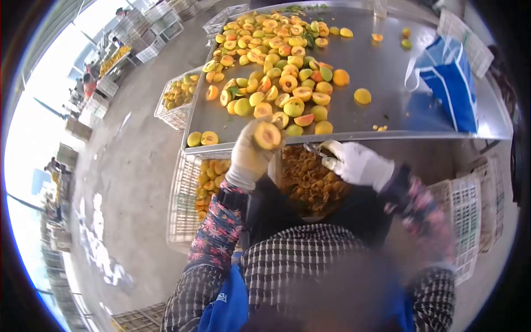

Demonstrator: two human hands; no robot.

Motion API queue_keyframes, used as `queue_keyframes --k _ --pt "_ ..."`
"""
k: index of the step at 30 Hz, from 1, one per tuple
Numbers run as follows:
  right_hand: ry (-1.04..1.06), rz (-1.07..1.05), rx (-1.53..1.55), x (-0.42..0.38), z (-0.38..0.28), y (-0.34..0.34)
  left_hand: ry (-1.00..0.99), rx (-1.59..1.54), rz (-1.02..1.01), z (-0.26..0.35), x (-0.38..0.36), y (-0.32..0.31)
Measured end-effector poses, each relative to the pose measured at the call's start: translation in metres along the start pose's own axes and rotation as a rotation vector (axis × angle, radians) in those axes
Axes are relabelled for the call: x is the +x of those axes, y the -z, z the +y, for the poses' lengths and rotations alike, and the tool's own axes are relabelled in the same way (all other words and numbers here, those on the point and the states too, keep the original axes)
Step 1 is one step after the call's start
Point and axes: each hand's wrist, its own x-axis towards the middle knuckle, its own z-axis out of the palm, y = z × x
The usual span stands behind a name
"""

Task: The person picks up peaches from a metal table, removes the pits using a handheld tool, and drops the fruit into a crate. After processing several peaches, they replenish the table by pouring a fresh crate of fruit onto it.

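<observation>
Gloved in white, my left hand holds a halved yellow peach, its cut face up, just over the front edge of the metal table. My right hand, also in a white glove, is closed round a small metal tool whose tip points left. Below and between my hands is a container of brown peach pits. Many yellow and green peaches, several cut in half, lie heaped on the table beyond my left hand.
A white crate of peach halves stands left of my legs, another crate farther up. A blue bag lies on the table's right. White crates stand at right. Other people are far left.
</observation>
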Motion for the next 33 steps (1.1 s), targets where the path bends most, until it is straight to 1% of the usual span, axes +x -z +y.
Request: queue_keyframes --k 1,2,4,5,6,8,9,12,13,15,17,21,24,27,28,30,31,33 --pt "-0.264 -0.037 0.264 -0.002 -0.031 0.014 0.01 -0.042 0.004 -0.011 0.002 0.001" --pt "-0.379 -0.029 0.462 -0.002 -0.051 0.017 -0.016 0.033 0.061 -0.018 -0.005 -0.008" --pt "-0.318 0.058 0.568 0.0 -0.058 0.003 -0.031 0.018 0.013 -0.036 -0.006 -0.014" --pt "-0.229 0.128 0.371 0.004 -0.066 0.002 -0.048 0.027 -0.02 -0.042 -0.008 -0.023" --pt "-0.149 0.222 0.31 0.005 -0.058 -0.015 -0.079 0.054 -0.024 -0.049 -0.006 -0.021" --pt "-0.183 0.249 0.262 0.006 -0.061 -0.027 -0.142 0.107 -0.025 -0.063 -0.001 -0.013" --pt "-0.153 0.322 0.193 0.006 -0.059 -0.036 -0.178 0.138 -0.001 -0.066 -0.001 -0.014" --pt "-0.132 0.365 0.066 0.006 -0.061 -0.048 -0.21 0.149 0.047 -0.07 -0.002 -0.014" --pt "-0.164 0.335 0.097 0.007 -0.062 -0.05 -0.234 0.192 0.051 -0.07 -0.003 -0.013" --pt "-0.188 0.299 0.058 0.008 -0.064 -0.056 -0.277 0.276 0.055 -0.071 -0.003 -0.011" --pt "-0.246 0.246 0.039 0.008 -0.064 -0.067 -0.276 0.262 0.102 -0.073 -0.006 -0.015" --pt "-0.228 0.124 0.049 0.002 -0.055 -0.072 -0.268 0.318 0.138 -0.074 -0.007 -0.009" --pt "-0.183 0.076 -0.063 0.001 -0.055 -0.068 -0.22 0.302 0.122 -0.072 -0.009 -0.006" --pt "-0.215 0.028 -0.035 0.0 -0.051 -0.069 -0.117 0.391 0.05 -0.06 -0.007 -0.002" --pt "-0.222 0.044 0.066 -0.002 -0.051 -0.072 -0.087 0.432 0.029 -0.058 -0.008 -0.001" --pt "-0.233 0.079 0.268 -0.004 -0.048 -0.08 -0.063 0.311 0.014 -0.061 -0.008 0.001" --pt "-0.224 0.097 0.287 -0.005 -0.047 -0.085 -0.05 0.252 0.006 -0.062 -0.007 0.001" --pt "-0.211 0.139 0.325 -0.007 -0.045 -0.094 -0.15 0.104 0.213 -0.073 -0.011 -0.014"
